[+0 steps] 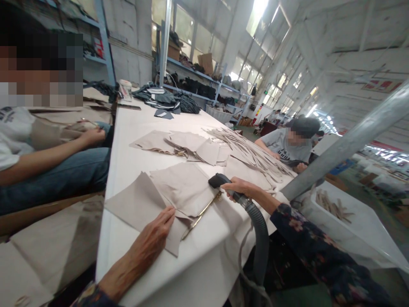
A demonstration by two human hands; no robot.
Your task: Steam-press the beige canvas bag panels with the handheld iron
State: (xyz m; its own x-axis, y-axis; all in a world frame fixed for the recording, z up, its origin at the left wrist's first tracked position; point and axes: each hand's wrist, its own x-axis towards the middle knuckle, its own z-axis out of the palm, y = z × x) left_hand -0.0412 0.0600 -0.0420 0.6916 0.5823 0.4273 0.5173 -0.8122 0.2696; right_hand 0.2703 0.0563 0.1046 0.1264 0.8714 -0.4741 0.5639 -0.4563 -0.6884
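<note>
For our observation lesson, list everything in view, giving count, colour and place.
table: one, white, centre
fabric pieces: several, beige, on table
zipper-like strip: one, gold, nearest pieces' edge
long strips: many, beige, table's far right
fabric pile: one, dark, table's far end
container: one, white, beside pile
shelves: several, blue, background
pole: one, grey, right
bin: one, white, right
co-workers: two nearby, left and far right; distant ones uncountable
nozzle: one, black, right hand
hose: one, grey, below nozzle
left hand: one, bare, on fabric
right hand: one, bare, holding nozzle
</note>
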